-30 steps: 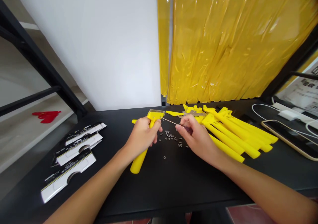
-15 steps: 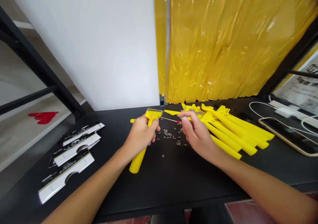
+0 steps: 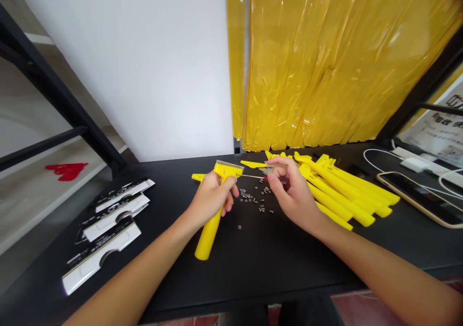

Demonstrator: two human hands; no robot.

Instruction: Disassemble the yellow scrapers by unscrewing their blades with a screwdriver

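Note:
My left hand (image 3: 212, 196) is wrapped round the neck of a yellow scraper (image 3: 205, 239), whose handle slants down toward me. A thin, clear-looking blade or plate lies along its head, with small screws in the yellow plastic. In my right hand (image 3: 294, 191) is a screwdriver (image 3: 255, 176) with a red handle, mostly hidden by the fingers. Its thin shaft points left, and the tip is close to the right end of the scraper head; whether it touches I cannot tell. Loose screws and nuts (image 3: 247, 196) lie scattered on the black table between my hands.
Several yellow scraper handles (image 3: 347, 191) are piled to the right, with smaller yellow parts (image 3: 253, 164) behind. Printed white-and-black cards (image 3: 103, 263) lie at the left. A phone (image 3: 419, 196) and white cables sit far right. Yellow plastic curtain (image 3: 325, 75) hangs behind the table (image 3: 253, 263).
The scraper and my left hand have shifted slightly right and down. My right hand has moved a little right with the screwdriver, its fingers more curled.

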